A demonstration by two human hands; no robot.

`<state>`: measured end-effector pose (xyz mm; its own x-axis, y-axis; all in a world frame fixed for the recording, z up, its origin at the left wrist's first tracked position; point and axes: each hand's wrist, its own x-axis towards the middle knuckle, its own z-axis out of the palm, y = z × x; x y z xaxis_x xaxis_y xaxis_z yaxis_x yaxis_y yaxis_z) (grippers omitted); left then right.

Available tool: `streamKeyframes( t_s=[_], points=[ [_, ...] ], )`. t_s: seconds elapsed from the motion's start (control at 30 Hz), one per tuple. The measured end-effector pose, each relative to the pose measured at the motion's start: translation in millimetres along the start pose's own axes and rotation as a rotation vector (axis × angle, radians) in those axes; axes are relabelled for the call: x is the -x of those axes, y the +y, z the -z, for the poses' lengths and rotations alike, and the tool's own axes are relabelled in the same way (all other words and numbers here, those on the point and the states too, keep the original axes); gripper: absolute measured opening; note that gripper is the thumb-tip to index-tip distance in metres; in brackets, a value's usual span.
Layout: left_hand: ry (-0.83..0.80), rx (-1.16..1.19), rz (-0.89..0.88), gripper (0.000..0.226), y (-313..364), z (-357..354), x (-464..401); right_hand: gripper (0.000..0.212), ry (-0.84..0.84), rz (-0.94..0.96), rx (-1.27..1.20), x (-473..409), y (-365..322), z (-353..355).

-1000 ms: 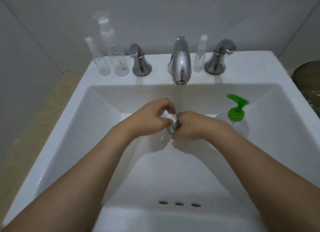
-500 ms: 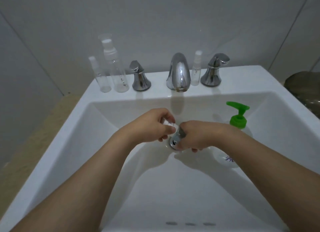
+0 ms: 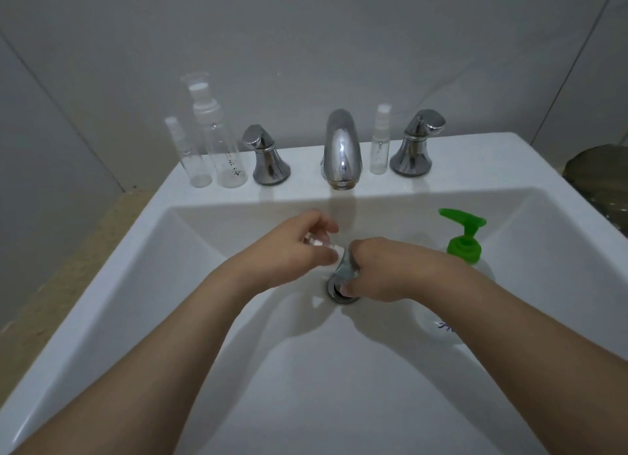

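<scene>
- Right now both hands meet low in the white sink (image 3: 112, 284), directly over the drain (image 3: 336, 293)
- Left hand (image 3: 289, 254) has its fingers curled, pinching a small white piece (image 3: 319, 243) between thumb and fingertips; what it is exactly is too small to tell
- Right hand (image 3: 384, 271) grips the chrome stopper (image 3: 345, 267), held tilted with its lower end at the drain opening and its upper edge just beside the white piece
- Green pump bottle (image 3: 464, 243) is in the basin, close beside the right wrist
- Up on the back ledge, the faucet spout (image 3: 341, 148) stands in the middle, with the left-side handle (image 3: 268, 158) and right-side handle (image 3: 416, 145) flanking it
- Small clear spray bottle (image 3: 379, 141) stands between the spout and the right-side handle
- Tall clear bottle (image 3: 217, 141) and thin clear bottle (image 3: 188, 155) stand together at the ledge's left end
</scene>
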<state>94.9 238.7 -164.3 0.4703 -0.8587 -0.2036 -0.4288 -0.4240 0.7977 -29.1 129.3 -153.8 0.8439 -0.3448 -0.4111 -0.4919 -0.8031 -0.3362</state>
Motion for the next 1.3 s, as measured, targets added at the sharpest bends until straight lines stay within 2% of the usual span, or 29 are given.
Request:
streamKeyframes(
  t_s=[0.07,0.13,0.27,0.4,0.57,0.77,0.9,1.07,1.17,1.23,1.3],
  points=[
    [0.001,-0.030,-0.013,0.024,1.0,-0.3,0.1,0.022,-0.004,-0.003,0.004,0.3,1.4,-0.1],
    [0.001,-0.023,0.027,0.012,1.3,-1.4,1.0,0.024,-0.014,-0.010,0.010,0.6,1.6,-0.4],
    [-0.073,-0.064,0.096,0.030,-0.2,-3.6,3.0,0.023,-0.026,-0.029,0.057,-1.7,0.3,-4.1],
    [-0.131,-0.044,0.081,0.019,0.0,-0.7,3.1,0.024,-0.037,-0.036,0.071,-0.3,1.7,-3.3],
    [-0.181,-0.110,0.109,0.017,-1.4,-1.0,2.8,0.027,-0.068,-0.046,0.092,1.2,-0.6,-3.1],
    [-0.156,-0.185,0.182,0.042,-2.6,-2.5,1.1,0.023,-0.071,-0.047,0.112,-0.1,0.2,-5.2],
    [-0.196,-0.161,0.129,0.022,-1.6,-3.2,3.1,0.028,-0.084,-0.047,0.106,-1.4,-1.1,-5.3],
    [-0.234,-0.192,0.128,0.017,-0.9,-2.1,3.7,0.023,-0.085,-0.044,0.138,-4.0,-0.6,-7.7],
    [-0.267,-0.225,0.173,0.026,-1.8,-1.0,3.5,0.016,-0.088,-0.035,0.161,-3.1,-0.2,-7.7],
    [-0.294,-0.235,0.189,0.034,-2.2,-2.2,3.7,0.018,-0.085,-0.033,0.166,-3.1,-0.2,-8.3],
    [-0.314,-0.240,0.189,0.033,-1.9,-2.6,4.1,0.022,-0.083,-0.039,0.163,-3.7,-0.1,-9.2]
  ],
)
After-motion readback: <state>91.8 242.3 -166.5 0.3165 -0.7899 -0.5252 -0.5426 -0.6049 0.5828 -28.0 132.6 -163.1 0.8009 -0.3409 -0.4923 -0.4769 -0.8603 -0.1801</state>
